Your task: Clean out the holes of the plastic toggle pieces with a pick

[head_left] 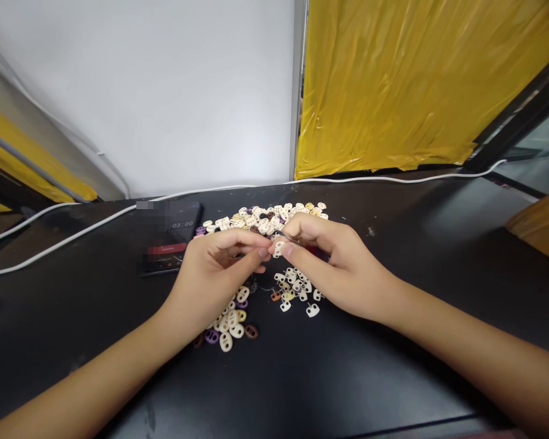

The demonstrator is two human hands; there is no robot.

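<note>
My right hand (343,262) pinches a small white two-holed plastic piece (279,248) between thumb and forefinger. A thin dark strip (284,235) shows at the same fingertips; its kind is unclear. My left hand (219,262) meets it from the left, thumb and fingers closed near the white piece, and what they grip, if anything, is hidden. Beneath the hands lie small white pieces with short stems (297,283), an orange one (276,296) among them. Below my left hand is a cluster of oval two-holed pieces (231,320), mostly cream with some purple and brown.
A larger heap of mixed two-holed pieces (265,218) spreads behind the hands. At the left lies a dark phone (174,235) showing a timer. A white cable (375,180) runs along the black table's (274,384) back edge, before a white panel and yellow sheeting (393,91).
</note>
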